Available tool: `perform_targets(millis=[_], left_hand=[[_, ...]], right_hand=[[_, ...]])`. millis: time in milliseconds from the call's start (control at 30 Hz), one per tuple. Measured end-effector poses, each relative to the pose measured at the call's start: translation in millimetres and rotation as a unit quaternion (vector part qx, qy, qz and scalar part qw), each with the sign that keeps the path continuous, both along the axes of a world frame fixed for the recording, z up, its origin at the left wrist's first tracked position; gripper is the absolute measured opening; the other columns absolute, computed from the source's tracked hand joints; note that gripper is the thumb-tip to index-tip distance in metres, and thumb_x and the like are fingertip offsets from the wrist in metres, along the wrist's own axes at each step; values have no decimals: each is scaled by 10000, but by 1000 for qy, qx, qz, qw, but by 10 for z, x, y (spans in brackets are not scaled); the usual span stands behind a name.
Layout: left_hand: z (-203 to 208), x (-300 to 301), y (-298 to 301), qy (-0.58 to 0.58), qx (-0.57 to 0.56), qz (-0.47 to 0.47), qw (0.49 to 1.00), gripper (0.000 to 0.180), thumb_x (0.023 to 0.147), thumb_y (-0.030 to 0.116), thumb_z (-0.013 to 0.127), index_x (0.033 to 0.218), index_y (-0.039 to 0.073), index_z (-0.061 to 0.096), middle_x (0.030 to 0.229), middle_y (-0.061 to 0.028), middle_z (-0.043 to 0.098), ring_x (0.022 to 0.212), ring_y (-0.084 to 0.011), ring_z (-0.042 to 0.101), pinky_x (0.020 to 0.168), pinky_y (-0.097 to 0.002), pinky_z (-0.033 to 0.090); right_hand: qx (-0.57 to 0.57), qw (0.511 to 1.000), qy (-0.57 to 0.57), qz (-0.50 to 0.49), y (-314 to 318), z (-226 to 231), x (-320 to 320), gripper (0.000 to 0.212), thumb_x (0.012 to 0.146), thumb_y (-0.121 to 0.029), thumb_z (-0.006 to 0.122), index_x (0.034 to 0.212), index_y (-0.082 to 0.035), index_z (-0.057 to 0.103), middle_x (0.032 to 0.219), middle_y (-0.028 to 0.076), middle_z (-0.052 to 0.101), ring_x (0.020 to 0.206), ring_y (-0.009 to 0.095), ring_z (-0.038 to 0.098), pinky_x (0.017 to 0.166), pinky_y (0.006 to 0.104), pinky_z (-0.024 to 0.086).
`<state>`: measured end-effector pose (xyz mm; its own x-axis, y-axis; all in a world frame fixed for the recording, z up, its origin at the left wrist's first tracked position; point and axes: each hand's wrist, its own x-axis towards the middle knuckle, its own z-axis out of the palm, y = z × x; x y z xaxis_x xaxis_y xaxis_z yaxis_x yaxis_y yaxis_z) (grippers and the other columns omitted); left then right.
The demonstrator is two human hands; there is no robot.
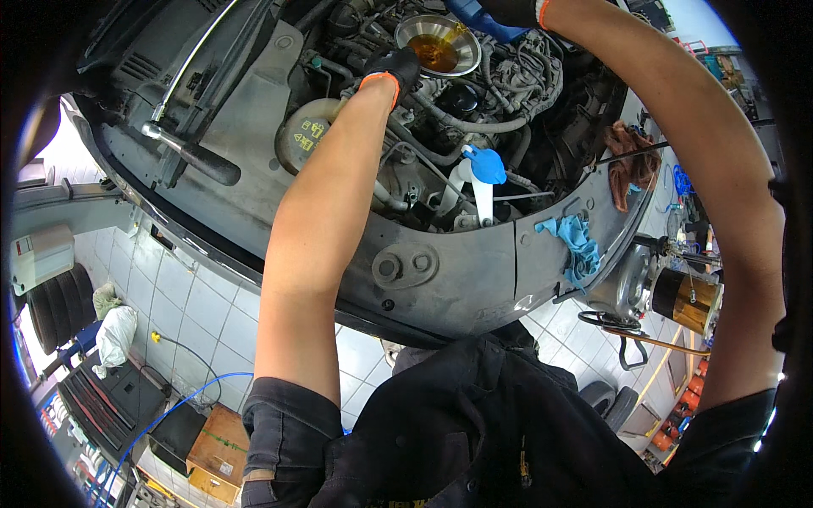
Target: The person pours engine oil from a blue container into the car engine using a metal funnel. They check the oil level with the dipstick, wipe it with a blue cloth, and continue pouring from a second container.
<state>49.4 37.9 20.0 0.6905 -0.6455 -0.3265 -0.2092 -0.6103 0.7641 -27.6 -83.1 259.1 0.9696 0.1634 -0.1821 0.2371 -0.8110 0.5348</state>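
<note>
Presently, left hand: reaching into the engine bay, gloved in black with an orange cuff; curling closed fingers on the near-left rim of the metal bowl.

Right hand: touching the blue container at the upper edge of view, likewise gloved in black; running partly out of view, so impossible to tell how far the fingers are closing.

Metal bowl: sitting among the hoses and engine parts, right beside the left hand; flaring wide and round.

Amber liquid: pooling in the bottom of the metal bowl.

Blue container: hanging just beyond the metal bowl, on its far-right side; showing only in part.

Blue cap: standing at the top of a white filler neck, nearer the body than the metal bowl.

Round reservoir: bearing yellow symbols; lying partly hidden behind the left forearm.

Black-handled tool: lying on the left of the front panel, well apart from both hands.

Light blue cloth: lying crumpled on the panel's right part.

Brown cloth: draping near the right edge, beyond the light blue cloth.
</note>
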Motion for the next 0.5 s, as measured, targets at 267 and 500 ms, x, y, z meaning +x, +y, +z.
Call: perform_targets(millis=[267,500], left_hand=[[-37,85,-39,-112,52,-56,991,562,1037,371,262,1239,80,699,1240,-145,714,1194,-350,641,1059,-436,460],[-46,35,-36,-54,39,-16,998,547,1017,361,291,1234,76,704,1276,-143,700,1208,-359,636,1062,-434,459]], right_hand=[[-30,999,-5,34,156,-39,107,248,899,-140,599,1038,-65,790,1071,162,761,1083,323,707,955,431,535],[-173,984,26,27,445,147,90,190,851,-109,660,962,-48,801,995,142,772,1000,342,728,893,427,554]])
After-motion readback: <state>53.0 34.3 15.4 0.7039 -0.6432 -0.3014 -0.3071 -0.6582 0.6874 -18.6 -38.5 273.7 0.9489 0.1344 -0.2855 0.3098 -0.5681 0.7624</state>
